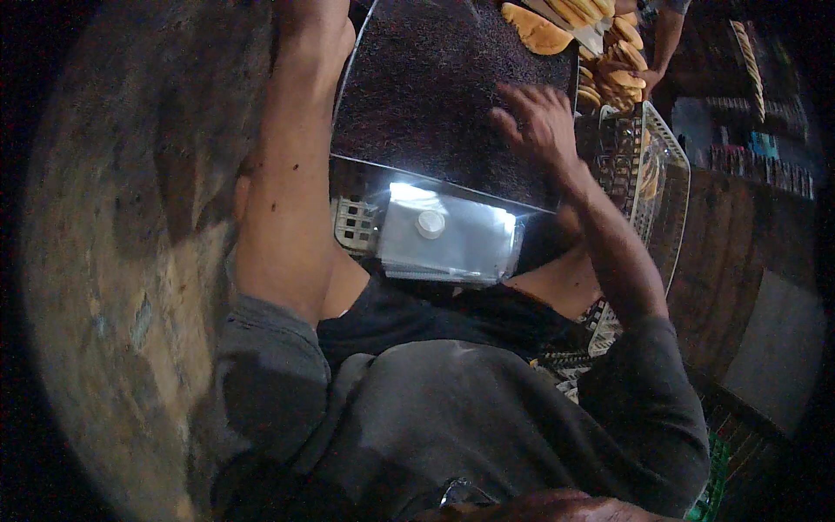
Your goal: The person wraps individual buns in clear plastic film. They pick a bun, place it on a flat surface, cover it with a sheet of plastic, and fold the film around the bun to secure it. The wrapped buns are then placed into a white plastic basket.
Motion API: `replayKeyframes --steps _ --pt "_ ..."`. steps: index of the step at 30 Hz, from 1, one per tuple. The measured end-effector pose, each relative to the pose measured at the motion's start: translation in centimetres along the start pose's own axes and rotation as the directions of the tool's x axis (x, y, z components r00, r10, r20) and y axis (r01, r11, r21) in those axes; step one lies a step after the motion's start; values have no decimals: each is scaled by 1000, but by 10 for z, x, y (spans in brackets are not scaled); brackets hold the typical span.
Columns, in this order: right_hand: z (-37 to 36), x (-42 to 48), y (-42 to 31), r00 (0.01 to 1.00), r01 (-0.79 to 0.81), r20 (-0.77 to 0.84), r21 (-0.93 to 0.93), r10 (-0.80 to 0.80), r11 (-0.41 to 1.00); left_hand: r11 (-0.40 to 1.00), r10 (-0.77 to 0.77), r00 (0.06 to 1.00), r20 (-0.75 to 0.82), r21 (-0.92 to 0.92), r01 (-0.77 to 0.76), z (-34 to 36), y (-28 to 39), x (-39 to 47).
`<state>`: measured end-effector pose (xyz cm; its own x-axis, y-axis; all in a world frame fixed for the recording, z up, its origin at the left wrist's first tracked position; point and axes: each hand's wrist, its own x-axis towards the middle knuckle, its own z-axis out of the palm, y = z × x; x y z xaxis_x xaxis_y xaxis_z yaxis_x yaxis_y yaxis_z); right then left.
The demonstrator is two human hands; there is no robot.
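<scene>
My right hand (540, 127) is over a dark, rough-surfaced tray (424, 91), its fingers apart and nothing in it. It is slightly blurred, so I cannot tell whether it touches the tray. My left arm reaches up along the tray's left edge, and the left hand is beyond the top of the picture. A split bread bun (538, 29) lies at the tray's far right corner. Close to my lap is a stack of clear plastic bags (456, 241), with a round white lid-like piece (430, 224) resting on top.
Several buns (629, 55) are heaped past the tray's right edge, where another person's hand (646, 78) touches them. A plastic crate (682, 163) stands to the right. Part of another light crate (355, 225) shows left of the bags. Something green (714, 463) sits at lower right.
</scene>
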<state>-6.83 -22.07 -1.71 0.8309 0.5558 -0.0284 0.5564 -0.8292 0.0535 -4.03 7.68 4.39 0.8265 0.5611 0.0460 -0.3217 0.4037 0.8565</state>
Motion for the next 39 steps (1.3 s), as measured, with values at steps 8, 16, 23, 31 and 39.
replayKeyframes --steps 8,16,23,31,39 --pt "8 -51 -84 908 -110 404 485 -111 867 1000 -28 1000 -10 2 28 2 12 -7" --pt "44 -17 -124 867 -295 488 664 -99 688 997 -60 997 39 -39 61 2 5 -3" --pt "70 -21 -131 937 -81 340 435 -80 897 993 -64 998 21 -99 66 4 0 10" --pt "4 25 -71 849 -467 426 327 313 822 996 -27 998 60 -83 32 -3 -4 9" --pt "-6 -9 -122 887 -300 458 658 -52 691 999 -37 998 58 -22 39 4 -5 3"
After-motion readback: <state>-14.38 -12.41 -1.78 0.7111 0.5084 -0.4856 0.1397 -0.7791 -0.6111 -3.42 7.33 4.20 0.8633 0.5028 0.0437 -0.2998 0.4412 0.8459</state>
